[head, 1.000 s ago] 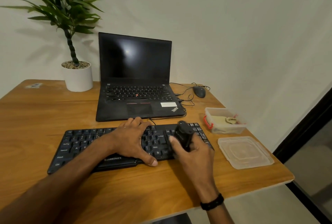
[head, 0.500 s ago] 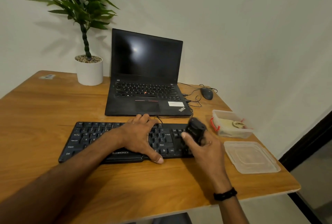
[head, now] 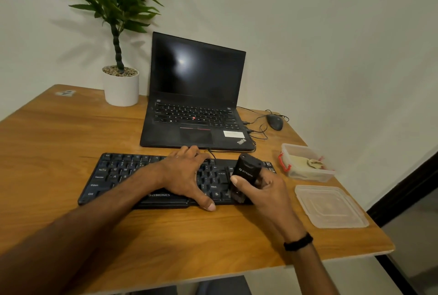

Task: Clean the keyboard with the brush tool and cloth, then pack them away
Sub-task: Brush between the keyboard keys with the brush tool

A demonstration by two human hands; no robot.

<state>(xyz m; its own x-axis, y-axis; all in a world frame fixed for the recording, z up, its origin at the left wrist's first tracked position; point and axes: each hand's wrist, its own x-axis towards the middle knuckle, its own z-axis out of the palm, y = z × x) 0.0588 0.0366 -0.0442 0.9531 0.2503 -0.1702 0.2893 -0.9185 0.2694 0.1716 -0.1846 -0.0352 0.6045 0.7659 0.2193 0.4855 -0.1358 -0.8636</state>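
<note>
The left hand (head: 183, 176) is lying flat, fingers spread, pressing on the black plastic keyboard (head: 118, 176), while the right hand (head: 263, 190) is gripping the black block-shaped brush tool (head: 245, 171) against its right-end keys.

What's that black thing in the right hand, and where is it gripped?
The brush tool, gripped around its lower body by the right hand, thumb in front.

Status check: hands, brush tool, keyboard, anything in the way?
Left hand flat on keyboard, steadying. Right hand shut on brush tool, over the right-hand keys. Cloth in open box. Nothing blocking.
</note>
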